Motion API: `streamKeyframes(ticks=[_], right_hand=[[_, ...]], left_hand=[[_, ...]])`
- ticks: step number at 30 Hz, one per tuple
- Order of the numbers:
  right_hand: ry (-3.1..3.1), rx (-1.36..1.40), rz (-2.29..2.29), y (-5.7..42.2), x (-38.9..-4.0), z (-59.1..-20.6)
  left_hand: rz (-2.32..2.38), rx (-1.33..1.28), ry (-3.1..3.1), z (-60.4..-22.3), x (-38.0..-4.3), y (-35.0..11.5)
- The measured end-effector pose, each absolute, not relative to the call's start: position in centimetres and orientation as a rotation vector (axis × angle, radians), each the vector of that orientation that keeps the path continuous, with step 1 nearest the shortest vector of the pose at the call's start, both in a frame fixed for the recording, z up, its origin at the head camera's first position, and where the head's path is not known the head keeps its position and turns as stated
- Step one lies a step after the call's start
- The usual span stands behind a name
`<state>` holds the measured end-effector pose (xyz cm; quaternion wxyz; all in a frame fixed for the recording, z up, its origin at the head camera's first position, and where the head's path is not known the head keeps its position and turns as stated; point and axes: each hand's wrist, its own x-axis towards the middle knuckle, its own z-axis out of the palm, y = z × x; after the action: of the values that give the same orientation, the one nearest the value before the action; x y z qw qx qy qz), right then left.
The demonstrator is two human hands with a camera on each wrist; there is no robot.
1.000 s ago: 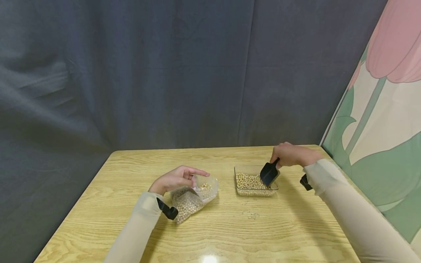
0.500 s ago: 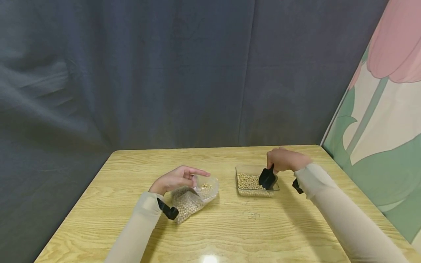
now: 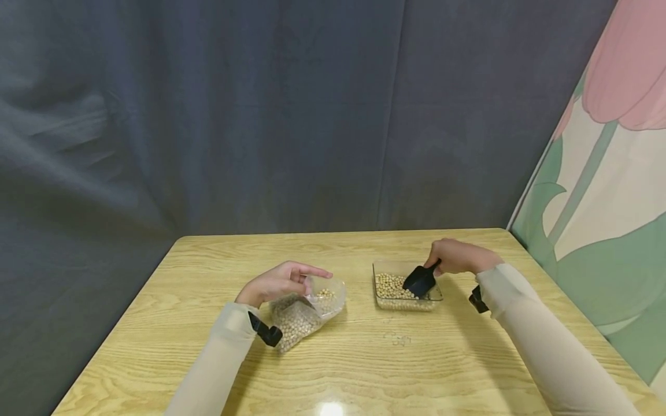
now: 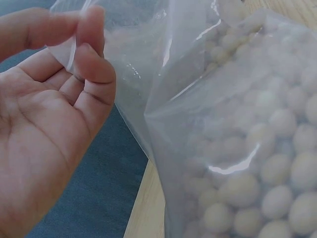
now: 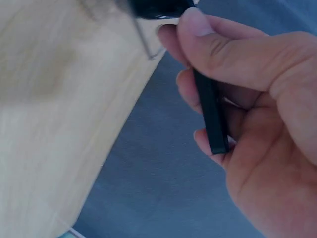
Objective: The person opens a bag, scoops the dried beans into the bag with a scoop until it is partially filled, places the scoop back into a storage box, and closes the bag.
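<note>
My left hand [image 3: 278,283] pinches the rim of a clear plastic bag [image 3: 296,323] between thumb and fingers. Pale round dried beans [image 4: 277,173], soybean-like, fill the bag's lower part, and its mouth faces right. At the right, my right hand [image 3: 460,256] grips the handle of a black scoop [image 3: 420,281]. In the right wrist view the fingers curl round that handle [image 5: 210,114]. The scoop's blade lies tilted in a clear rectangular container [image 3: 382,303], among more of the same beans [image 3: 392,286]. Part of the blade is hidden behind the container wall.
Both things stand on a light wooden table [image 3: 333,364]. A dark curtain [image 3: 291,115] hangs behind its far edge. On the right is a flower-patterned panel [image 3: 598,231]. Faint marks [image 3: 398,339] show on the tabletop in front of the container.
My right hand dipped the scoop deeper into the beans, first moving left, then back slightly right, and the scoop's blade now lies flatter. The left hand and bag stayed put.
</note>
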<state>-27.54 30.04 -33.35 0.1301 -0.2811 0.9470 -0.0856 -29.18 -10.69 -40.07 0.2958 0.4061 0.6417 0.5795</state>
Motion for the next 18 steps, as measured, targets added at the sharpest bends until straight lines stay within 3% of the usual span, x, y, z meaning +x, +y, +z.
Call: streamKeyframes(ticks=[18], right_hand=[[2.779,-0.932,-0.409,30.9,-27.5,-35.0]], left_hand=[[1.553,1.057,1.685,-40.2,-29.0,-10.7]])
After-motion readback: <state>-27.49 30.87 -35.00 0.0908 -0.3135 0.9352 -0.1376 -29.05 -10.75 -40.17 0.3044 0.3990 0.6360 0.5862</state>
